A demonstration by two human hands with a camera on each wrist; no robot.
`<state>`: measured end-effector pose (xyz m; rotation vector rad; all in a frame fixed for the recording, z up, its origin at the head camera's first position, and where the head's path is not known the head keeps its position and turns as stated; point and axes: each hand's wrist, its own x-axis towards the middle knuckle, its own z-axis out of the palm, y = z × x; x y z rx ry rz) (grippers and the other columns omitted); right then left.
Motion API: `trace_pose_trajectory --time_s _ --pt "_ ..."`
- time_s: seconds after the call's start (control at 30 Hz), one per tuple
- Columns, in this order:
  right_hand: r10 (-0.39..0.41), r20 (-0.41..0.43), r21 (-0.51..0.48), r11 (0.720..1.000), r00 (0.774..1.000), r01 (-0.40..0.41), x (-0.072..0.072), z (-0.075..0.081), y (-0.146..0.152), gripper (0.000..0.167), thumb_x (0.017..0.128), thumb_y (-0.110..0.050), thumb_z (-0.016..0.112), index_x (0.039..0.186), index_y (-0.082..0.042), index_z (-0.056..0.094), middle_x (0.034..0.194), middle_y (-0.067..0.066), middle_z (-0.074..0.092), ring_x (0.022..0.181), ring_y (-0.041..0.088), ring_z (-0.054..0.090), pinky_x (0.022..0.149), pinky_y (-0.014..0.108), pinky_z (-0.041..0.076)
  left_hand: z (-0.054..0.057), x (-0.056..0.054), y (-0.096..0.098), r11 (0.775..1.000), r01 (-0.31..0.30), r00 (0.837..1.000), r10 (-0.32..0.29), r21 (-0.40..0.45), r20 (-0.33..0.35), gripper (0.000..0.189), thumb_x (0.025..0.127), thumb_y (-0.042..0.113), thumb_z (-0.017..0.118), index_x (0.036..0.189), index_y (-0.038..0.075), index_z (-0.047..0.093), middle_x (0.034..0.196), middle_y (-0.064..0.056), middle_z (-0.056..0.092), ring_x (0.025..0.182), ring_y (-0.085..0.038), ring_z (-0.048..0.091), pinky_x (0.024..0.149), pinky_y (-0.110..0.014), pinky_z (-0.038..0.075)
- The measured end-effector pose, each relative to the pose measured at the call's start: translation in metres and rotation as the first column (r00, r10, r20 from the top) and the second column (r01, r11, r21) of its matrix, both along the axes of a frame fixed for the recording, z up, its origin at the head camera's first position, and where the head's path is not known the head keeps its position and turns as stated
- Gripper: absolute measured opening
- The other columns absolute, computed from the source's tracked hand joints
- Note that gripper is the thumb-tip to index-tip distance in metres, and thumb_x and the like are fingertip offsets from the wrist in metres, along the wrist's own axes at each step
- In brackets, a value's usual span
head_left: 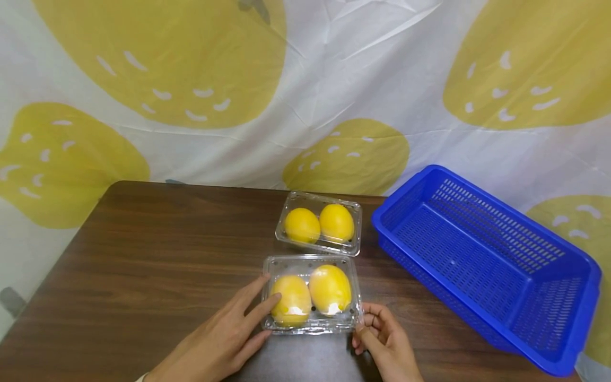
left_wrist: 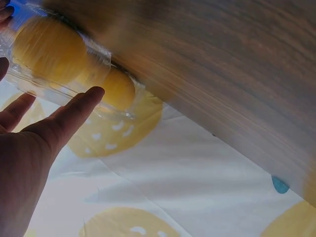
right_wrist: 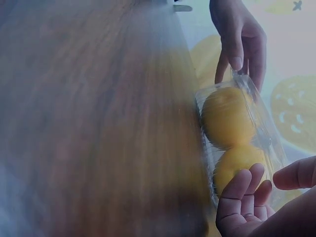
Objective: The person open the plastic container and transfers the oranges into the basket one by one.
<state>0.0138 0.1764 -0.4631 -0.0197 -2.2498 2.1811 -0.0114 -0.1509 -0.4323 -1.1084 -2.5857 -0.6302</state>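
Observation:
A clear plastic clamshell box [head_left: 310,324] holding two round yellow fruits lies near the table's front. At its left end my left hand [head_left: 224,323] has its fingers extended, the fingertips against the lid and side. My right hand [head_left: 389,342] holds the near right corner between thumb and curled fingers. In the right wrist view, those curled fingers [right_wrist: 237,190] partly cover the end of the box. The left wrist view shows the left hand [left_wrist: 29,153] beside the box, its fingers straight. Directly behind stands a second clamshell box [head_left: 281,233], also with two yellow fruits.
A blue perforated plastic basket [head_left: 458,297] sits at the right, angled across the table corner. The dark wooden table [head_left: 167,254] extends to the left. Behind it hangs a white cloth [head_left: 324,95] printed with large yellow fruit shapes.

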Motion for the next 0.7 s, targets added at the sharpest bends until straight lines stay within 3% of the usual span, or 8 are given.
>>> trace_pose_trajectory --time_s 0.13,0.3,0.53,0.7 --pt "-0.013 0.086 -0.067 0.998 0.996 0.019 0.002 -0.001 -0.004 0.034 0.1 0.014 0.057 0.132 0.02 0.049 0.091 0.008 0.068 0.069 0.015 0.064 0.059 0.028 0.06 0.001 0.001 0.0 1.0 -0.003 1.0 0.003 -0.006 0.015 0.055 0.111 0.037 0.068 0.159 0.011 0.056 0.17 -0.021 0.043 0.141 -0.033 0.06 0.102 -0.05 0.062" --pt "0.012 0.232 -0.202 0.979 0.973 0.036 0.007 -0.003 -0.012 0.031 0.104 0.005 0.058 0.13 0.011 0.044 0.089 0.009 0.064 0.068 0.018 0.066 0.06 0.033 0.063 0.002 0.001 0.001 1.0 -0.004 1.0 0.004 -0.006 0.024 0.057 0.109 0.033 0.072 0.159 0.011 0.056 0.17 -0.021 0.042 0.14 -0.033 0.061 0.102 -0.049 0.062" --pt "0.089 0.303 -0.309 0.951 0.949 0.009 0.012 -0.002 -0.018 0.005 0.109 -0.005 0.056 0.111 -0.001 0.054 0.089 0.01 0.071 0.069 0.019 0.072 0.065 0.039 0.067 0.001 0.002 0.0 1.0 -0.002 1.0 0.002 0.0 0.019 0.057 0.109 0.035 0.071 0.159 0.011 0.056 0.169 -0.021 0.043 0.14 -0.033 0.061 0.102 -0.048 0.062" --pt "0.169 0.383 -0.324 0.945 0.908 -0.039 0.014 0.0 -0.022 0.02 0.109 -0.017 0.062 0.112 0.003 0.062 0.093 0.012 0.078 0.071 0.019 0.075 0.066 0.036 0.067 0.002 0.002 0.0 1.0 -0.003 1.0 0.003 0.003 0.013 0.054 0.112 0.038 0.065 0.158 0.01 0.057 0.169 -0.021 0.044 0.138 -0.032 0.063 0.101 -0.047 0.063"
